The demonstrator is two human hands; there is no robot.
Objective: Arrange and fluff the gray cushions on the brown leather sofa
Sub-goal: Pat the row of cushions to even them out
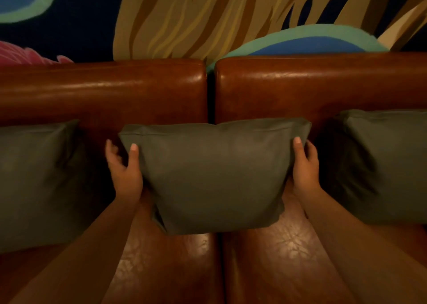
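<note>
Middle gray square fabric cushion [212, 176], upright against brown leather sofa [104, 91]: left hand [124, 172], right hand [305, 167] grip sides, thumbs in front, fingers curled behind.

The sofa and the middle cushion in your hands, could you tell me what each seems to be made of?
The sofa looks like brown leather or a faux version: glossy, with bright highlights and fine creases on the seat. The middle cushion has a smooth grey cover with a dull sheen and a seamed top edge, possibly leatherette or tightly woven fabric; the dim light leaves it open.
</note>
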